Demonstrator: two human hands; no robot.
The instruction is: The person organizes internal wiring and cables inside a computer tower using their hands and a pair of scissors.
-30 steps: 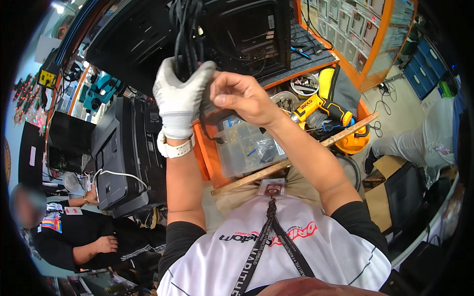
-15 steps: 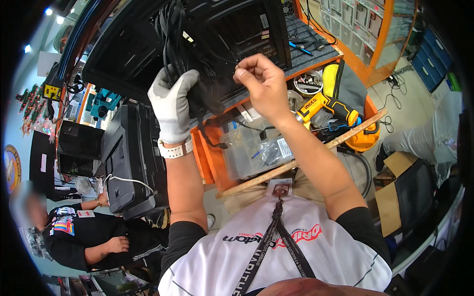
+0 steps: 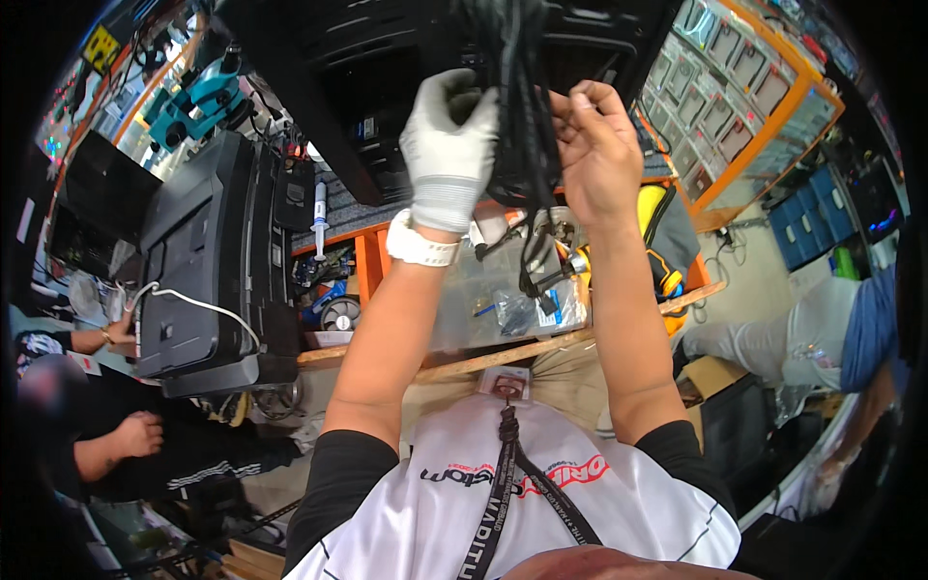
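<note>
A bundle of black cables point(image 3: 522, 126) hangs in front of the open black computer case point(image 3: 367, 48), its lower ends dangling over a translucent parts box point(image 3: 454, 309). My left hand point(image 3: 449, 150), in a white-and-grey glove, is closed on the bundle's left side. Just right of it, my bare right hand point(image 3: 599, 159) has curled fingers, thumb and forefinger pinched at the cables' edge; what they grip is too small to make out. Below, a yellow power tool point(image 3: 667, 280) is partly hidden behind my right forearm.
A black printer point(image 3: 203, 261) with a white cable and a teal microscope point(image 3: 198, 106) are at left, above a person in black point(image 3: 135, 435). At right are a glass display case point(image 3: 735, 97), blue drawers point(image 3: 812, 217), a cardboard box point(image 3: 720, 377) and a person in grey trousers point(image 3: 802, 329).
The view has shifted. Both hands and the cable bundle sit further right in the picture, with my right hand higher and the cables now hanging between the hands.
</note>
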